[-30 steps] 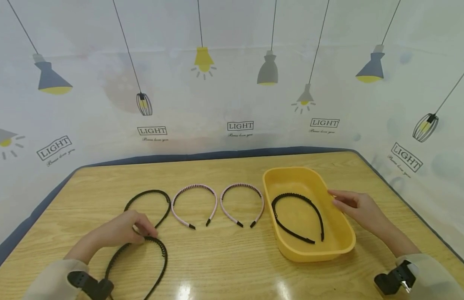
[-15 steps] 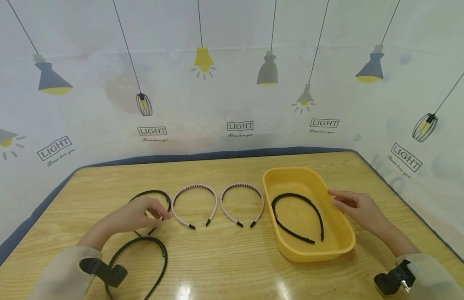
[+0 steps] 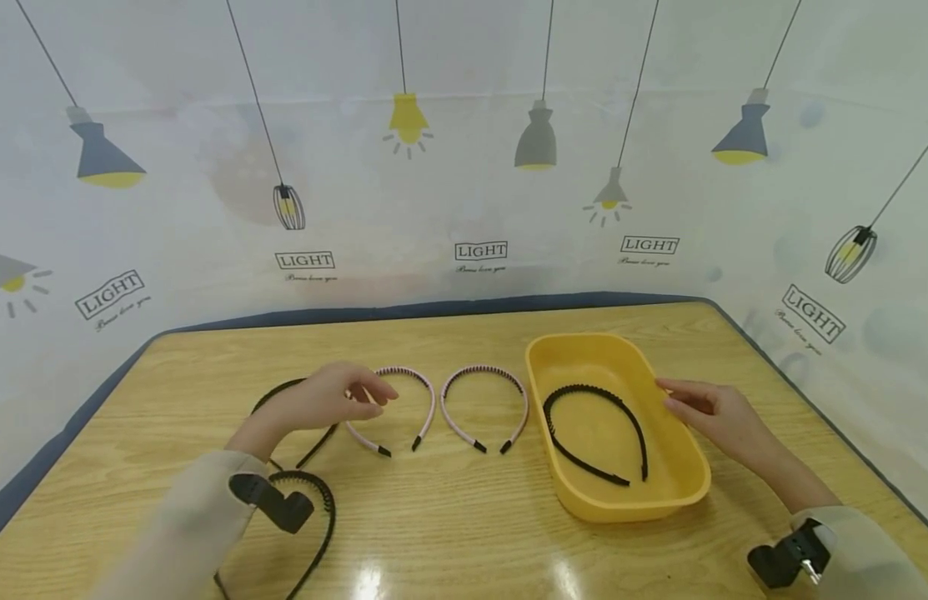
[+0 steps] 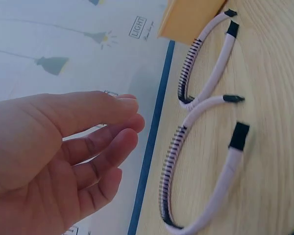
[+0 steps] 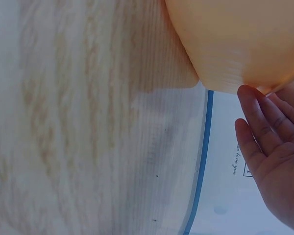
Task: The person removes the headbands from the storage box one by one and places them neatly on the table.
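Observation:
My left hand (image 3: 334, 395) hovers over the table with loosely bent fingers and nothing in them. In the head view it overlaps the left pink headband (image 3: 429, 408), and the left wrist view shows the palm facing the camera. To the right lies a second pink headband (image 3: 527, 408). A black headband (image 3: 318, 446) is partly covered by the hand, and the sleeve crosses another black headband (image 3: 330, 517) nearer the front. My right hand (image 3: 722, 421) touches the right rim of a yellow plastic basin (image 3: 542, 433) with extended fingers. Inside the basin rests one black headband (image 3: 584, 389).
All of this is on a wooden table (image 3: 448, 517) with a dark blue border (image 3: 403, 313) behind it. A light curtain printed with lamps (image 3: 479, 192) hangs around the back and sides. Black camera mounts (image 3: 272, 502) sit on both wrists.
My left hand has left the front black headband and moved rightward and away from me, past the rear black one to the left pink headband. The right hand and basin have stayed put.

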Demonstrator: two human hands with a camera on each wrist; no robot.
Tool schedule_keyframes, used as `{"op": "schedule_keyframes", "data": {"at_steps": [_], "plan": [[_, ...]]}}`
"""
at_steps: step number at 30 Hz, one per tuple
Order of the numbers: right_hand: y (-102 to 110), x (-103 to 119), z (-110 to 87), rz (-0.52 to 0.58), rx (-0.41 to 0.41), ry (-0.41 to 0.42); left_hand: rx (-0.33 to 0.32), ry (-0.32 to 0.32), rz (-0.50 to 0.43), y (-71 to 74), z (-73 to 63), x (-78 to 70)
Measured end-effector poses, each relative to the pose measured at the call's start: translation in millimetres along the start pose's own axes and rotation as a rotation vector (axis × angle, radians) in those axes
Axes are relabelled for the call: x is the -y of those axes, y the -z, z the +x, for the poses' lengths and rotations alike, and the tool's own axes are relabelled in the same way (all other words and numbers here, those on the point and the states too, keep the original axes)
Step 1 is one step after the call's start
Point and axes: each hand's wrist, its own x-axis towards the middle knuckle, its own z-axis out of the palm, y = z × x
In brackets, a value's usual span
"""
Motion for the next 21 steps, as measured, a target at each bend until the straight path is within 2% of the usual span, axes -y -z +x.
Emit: {"op": "schedule_keyframes", "data": {"at_steps": [9,21], "plan": [[0,1,1.0,-0.004,-0.003,0.004,-0.004,-0.057,0.02,-4.8,32.6,-20.1],[2,4,-0.8,-0.012,-0.007,0.009,0.027,-0.105,-0.059,-21.9,71.9,-37.0]]}}
